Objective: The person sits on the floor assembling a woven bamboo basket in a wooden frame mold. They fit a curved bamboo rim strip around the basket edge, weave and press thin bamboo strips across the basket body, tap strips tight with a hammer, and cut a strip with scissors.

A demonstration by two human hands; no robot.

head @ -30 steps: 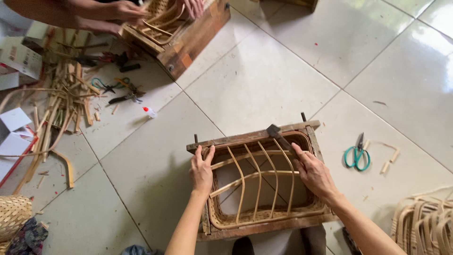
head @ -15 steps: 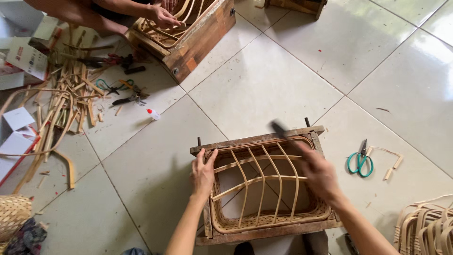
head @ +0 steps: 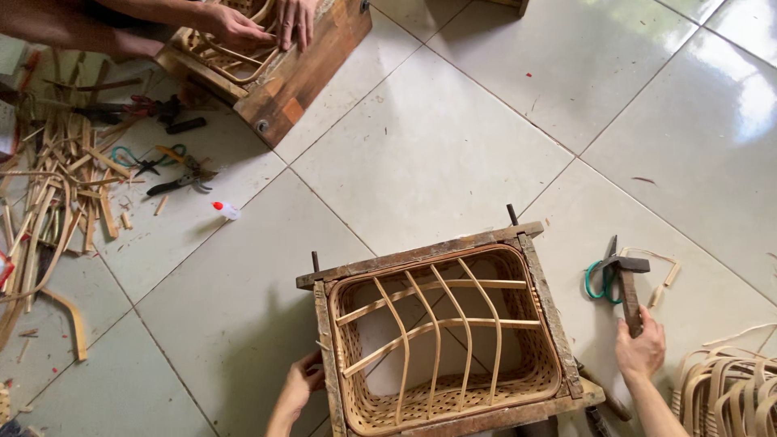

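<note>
- The hammer sits on the floor tile just right of the wooden frame, head end pointing up the picture away from the person, handle running back toward them, so its long axis is pretty much straight up-down with a slight tilt.
- Right hand is wrapped tight around the bottom end of the handle, fingers fully curled on it.
- The hammer's dark head lies right over the green-handled scissors, with a few short cane offcuts just beside them.
- Left hand is on the left side rail of the frame, fingers bent against the wood; can't really tell if it's gripping or just pressing.
- Inside the frame there's a half-woven basket, woven wall around the edge, bare curved ribs crossing the open middle. The frame's long side runs roughly left-right, tilted a bit.
- Bottom right corner: a bundle of bent cane loops.
- Further out, a small red-capped bottle on the tile, pliers and cutters by a messy pile of cane strips on the left.
- Top left, someone else's hands are working on a second wooden frame.
</note>
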